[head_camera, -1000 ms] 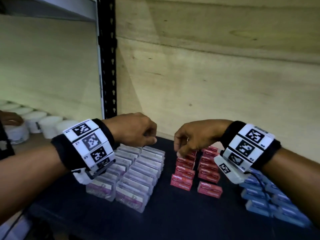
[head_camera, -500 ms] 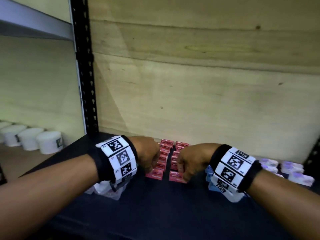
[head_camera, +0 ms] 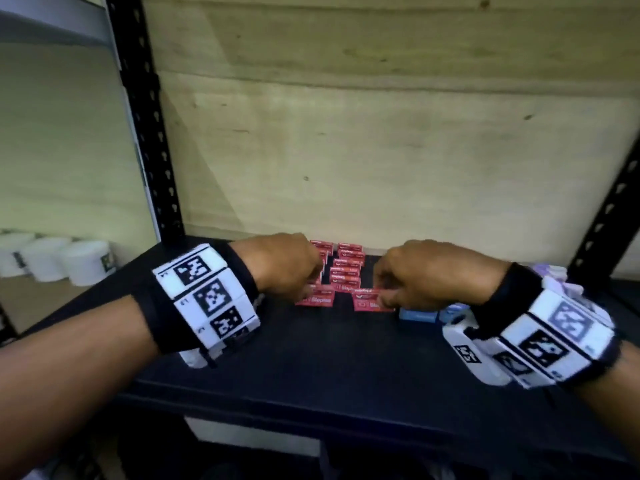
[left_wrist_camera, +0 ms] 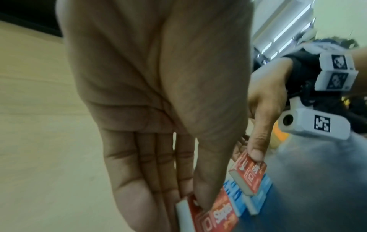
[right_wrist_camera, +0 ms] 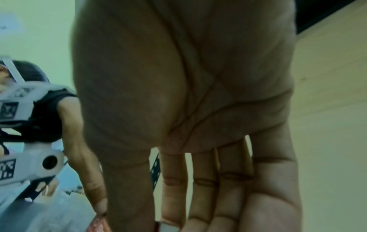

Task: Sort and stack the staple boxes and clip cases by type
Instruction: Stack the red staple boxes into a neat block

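Red staple boxes [head_camera: 347,268] stand in two rows at the middle of the black shelf [head_camera: 346,368]. My left hand [head_camera: 308,293] pinches the front red staple box [head_camera: 317,300] of the left row, also seen as the red box [left_wrist_camera: 216,218] between thumb and fingers. My right hand [head_camera: 381,299] pinches another red staple box [head_camera: 367,301], held tilted over the blue boxes [left_wrist_camera: 256,199] in the left wrist view. The right wrist view shows mostly palm, with the box's white end [right_wrist_camera: 165,226] under the fingers.
Blue boxes [head_camera: 419,315] lie right of the red rows, partly under my right hand. Clear cases with purple labels [head_camera: 554,275] sit at the far right. White tubs [head_camera: 81,261] stand on the neighbouring shelf to the left. A wooden back wall closes the shelf, with black uprights [head_camera: 149,133] at the sides.
My left hand left the clear cases and came to the red rows. Both hands dropped to the front red boxes and now each pinches one. The camera view swung right.
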A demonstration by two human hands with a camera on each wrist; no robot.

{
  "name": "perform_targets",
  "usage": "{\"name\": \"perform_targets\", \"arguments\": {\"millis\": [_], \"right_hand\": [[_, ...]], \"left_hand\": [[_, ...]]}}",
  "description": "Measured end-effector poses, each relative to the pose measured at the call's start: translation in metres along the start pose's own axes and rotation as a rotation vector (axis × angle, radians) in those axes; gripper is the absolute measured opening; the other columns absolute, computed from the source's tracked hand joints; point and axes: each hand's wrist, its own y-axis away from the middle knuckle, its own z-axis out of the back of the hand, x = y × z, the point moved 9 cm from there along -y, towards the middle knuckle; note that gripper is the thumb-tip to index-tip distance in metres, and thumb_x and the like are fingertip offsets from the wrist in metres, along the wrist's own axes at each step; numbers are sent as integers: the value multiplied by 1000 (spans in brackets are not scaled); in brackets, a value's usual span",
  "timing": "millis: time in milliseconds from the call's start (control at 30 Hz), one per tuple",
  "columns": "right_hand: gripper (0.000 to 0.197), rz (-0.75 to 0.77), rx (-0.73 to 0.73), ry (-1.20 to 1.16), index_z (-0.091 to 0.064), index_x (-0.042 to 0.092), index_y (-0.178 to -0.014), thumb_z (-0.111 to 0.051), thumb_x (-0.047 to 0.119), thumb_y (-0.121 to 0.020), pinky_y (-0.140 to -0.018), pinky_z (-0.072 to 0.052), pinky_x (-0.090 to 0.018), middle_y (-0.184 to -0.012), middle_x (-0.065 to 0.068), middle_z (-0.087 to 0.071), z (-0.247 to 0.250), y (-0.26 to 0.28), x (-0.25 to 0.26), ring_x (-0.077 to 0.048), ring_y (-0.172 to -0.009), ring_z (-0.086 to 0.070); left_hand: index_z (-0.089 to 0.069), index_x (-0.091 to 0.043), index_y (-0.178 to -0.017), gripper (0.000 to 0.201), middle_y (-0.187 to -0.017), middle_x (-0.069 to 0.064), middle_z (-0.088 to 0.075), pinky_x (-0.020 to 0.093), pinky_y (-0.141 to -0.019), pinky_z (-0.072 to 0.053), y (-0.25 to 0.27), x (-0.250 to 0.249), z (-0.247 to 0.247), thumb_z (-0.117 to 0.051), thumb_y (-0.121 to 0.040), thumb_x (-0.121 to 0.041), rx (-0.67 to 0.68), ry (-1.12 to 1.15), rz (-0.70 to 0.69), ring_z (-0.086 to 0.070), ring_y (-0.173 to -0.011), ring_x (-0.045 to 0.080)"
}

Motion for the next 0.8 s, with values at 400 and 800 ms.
{"name": "perform_targets", "arguments": {"millis": [400, 800], "right_hand": [[22, -222, -173, -239, -57, 39, -111, -49, 52, -94, -77, -44, -34, -103, 14, -60, -48, 85, 27, -21, -103, -59], [9, -94, -423, -726, -67, 36, -97, -67, 41, -89, -77, -50, -27, -86, 9, -60, -94, 53, 21, -6, -78, -57]], "left_hand": [[-53, -34, -107, 13, -99, -15, -45, 43, -91, -45, 67, -15, -75, -45, -98, -38, -475, 595, 14, -54, -98, 11], [-60, -40, -105, 16, -100, -12, -57, 11, -80, -43, 76, 8, -107, -59, -96, -27, -676, 986, 73, -58, -94, 5]]}}
